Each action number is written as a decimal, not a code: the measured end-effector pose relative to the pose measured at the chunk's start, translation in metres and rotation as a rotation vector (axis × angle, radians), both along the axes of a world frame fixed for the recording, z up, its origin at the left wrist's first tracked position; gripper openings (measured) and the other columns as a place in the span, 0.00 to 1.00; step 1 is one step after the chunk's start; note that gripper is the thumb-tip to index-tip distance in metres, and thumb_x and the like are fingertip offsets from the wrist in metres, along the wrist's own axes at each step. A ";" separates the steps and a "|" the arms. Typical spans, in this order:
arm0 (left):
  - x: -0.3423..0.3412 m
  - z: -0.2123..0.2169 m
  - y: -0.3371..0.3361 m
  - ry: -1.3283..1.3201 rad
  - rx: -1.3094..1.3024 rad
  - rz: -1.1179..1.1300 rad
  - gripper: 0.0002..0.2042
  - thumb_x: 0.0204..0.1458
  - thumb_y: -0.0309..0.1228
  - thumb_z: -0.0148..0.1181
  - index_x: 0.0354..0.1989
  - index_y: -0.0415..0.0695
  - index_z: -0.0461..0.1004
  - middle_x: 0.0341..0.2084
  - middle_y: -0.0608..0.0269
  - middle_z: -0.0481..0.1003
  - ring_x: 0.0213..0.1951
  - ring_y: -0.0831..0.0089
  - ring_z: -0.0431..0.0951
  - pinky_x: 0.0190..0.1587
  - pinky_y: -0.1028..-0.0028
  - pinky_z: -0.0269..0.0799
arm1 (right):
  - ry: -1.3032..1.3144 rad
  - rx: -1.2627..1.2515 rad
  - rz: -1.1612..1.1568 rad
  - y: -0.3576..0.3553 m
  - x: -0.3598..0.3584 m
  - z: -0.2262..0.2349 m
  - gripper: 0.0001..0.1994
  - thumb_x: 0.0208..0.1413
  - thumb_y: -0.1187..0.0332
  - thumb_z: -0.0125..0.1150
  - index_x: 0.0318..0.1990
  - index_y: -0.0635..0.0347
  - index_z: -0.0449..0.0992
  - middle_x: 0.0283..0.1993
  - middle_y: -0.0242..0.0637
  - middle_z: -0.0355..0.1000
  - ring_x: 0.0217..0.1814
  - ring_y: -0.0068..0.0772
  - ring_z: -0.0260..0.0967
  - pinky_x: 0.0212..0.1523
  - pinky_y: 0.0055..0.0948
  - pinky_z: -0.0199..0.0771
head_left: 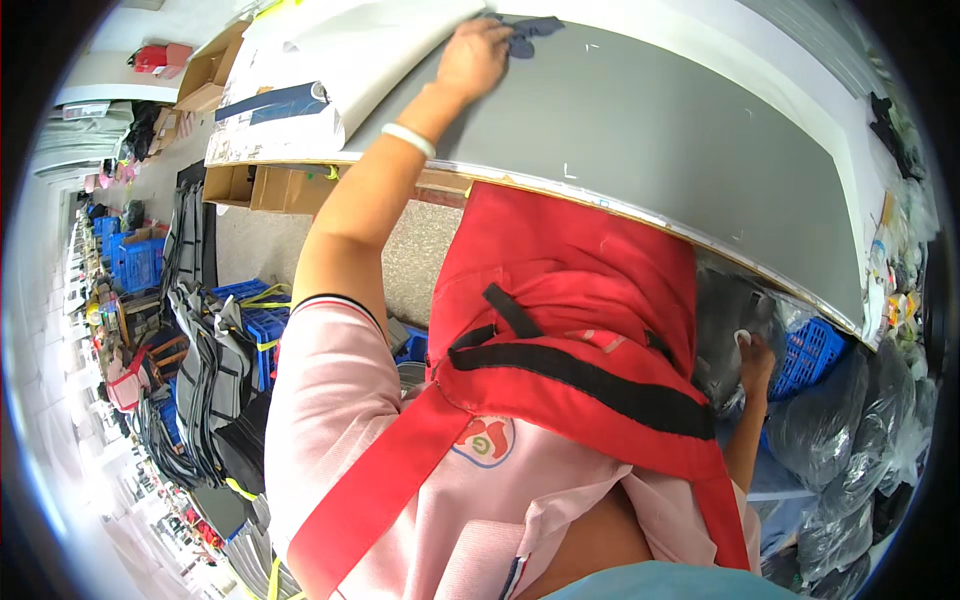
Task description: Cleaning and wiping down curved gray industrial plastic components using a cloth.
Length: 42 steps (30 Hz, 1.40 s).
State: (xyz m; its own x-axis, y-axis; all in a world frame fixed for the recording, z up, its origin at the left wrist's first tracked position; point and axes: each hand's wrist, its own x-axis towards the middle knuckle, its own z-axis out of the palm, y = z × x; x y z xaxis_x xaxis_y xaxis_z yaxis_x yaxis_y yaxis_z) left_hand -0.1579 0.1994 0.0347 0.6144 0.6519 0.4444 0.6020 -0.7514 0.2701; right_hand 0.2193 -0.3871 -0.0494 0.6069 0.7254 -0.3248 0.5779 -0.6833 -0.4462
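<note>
My left hand [475,58] reaches across to the far side of the table, its fingers closed on a crumpled dark blue cloth [535,36]. The cloth lies on a large flat grey sheet [660,125] that has white corner marks. Beside this hand, a big white sheet [385,75] is folded back along a slanting edge. My right hand [757,362] hangs low at my right side, below the table's edge. Its fingers are closed around a small white thing [742,338], too small to make out.
A dark blue strip [275,103] lies at the table's left end. Cardboard boxes [285,190] sit under it. A blue basket [808,355] and bulging plastic bags [825,410] crowd my right. Grey panels [212,375] and blue crates [138,260] stand to the left.
</note>
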 end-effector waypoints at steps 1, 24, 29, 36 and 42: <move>0.007 0.003 0.008 0.004 0.018 0.015 0.14 0.56 0.31 0.60 0.50 0.44 0.81 0.51 0.52 0.78 0.55 0.51 0.75 0.59 0.59 0.71 | -0.008 -0.005 -0.011 -0.003 0.001 0.001 0.14 0.62 0.60 0.60 0.40 0.63 0.79 0.31 0.55 0.73 0.35 0.56 0.74 0.36 0.41 0.69; 0.123 0.003 -0.073 0.064 0.072 -0.354 0.16 0.54 0.23 0.54 0.49 0.40 0.80 0.47 0.52 0.77 0.51 0.53 0.76 0.56 0.62 0.73 | -0.028 0.132 -0.072 -0.031 -0.002 -0.022 0.11 0.60 0.63 0.63 0.36 0.64 0.78 0.26 0.47 0.71 0.28 0.31 0.69 0.31 0.37 0.66; 0.168 0.004 -0.067 0.149 0.021 -0.297 0.17 0.51 0.21 0.54 0.49 0.42 0.80 0.44 0.53 0.78 0.51 0.54 0.76 0.56 0.63 0.73 | -0.038 0.024 -0.020 -0.017 0.002 -0.019 0.12 0.60 0.61 0.61 0.40 0.62 0.79 0.31 0.52 0.75 0.35 0.55 0.74 0.37 0.43 0.70; 0.146 0.011 -0.039 -0.024 0.011 -0.456 0.18 0.47 0.20 0.55 0.46 0.44 0.82 0.45 0.56 0.79 0.53 0.55 0.75 0.57 0.63 0.73 | -0.019 0.097 0.013 -0.008 -0.004 -0.013 0.11 0.61 0.62 0.61 0.40 0.62 0.79 0.31 0.50 0.75 0.33 0.47 0.75 0.36 0.38 0.70; 0.132 0.044 0.013 -0.148 -0.432 -0.342 0.17 0.50 0.11 0.49 0.44 0.33 0.81 0.44 0.45 0.81 0.49 0.55 0.80 0.59 0.64 0.73 | 0.056 0.019 -0.035 0.013 -0.012 -0.008 0.11 0.62 0.63 0.61 0.39 0.62 0.79 0.27 0.46 0.72 0.28 0.33 0.69 0.33 0.34 0.68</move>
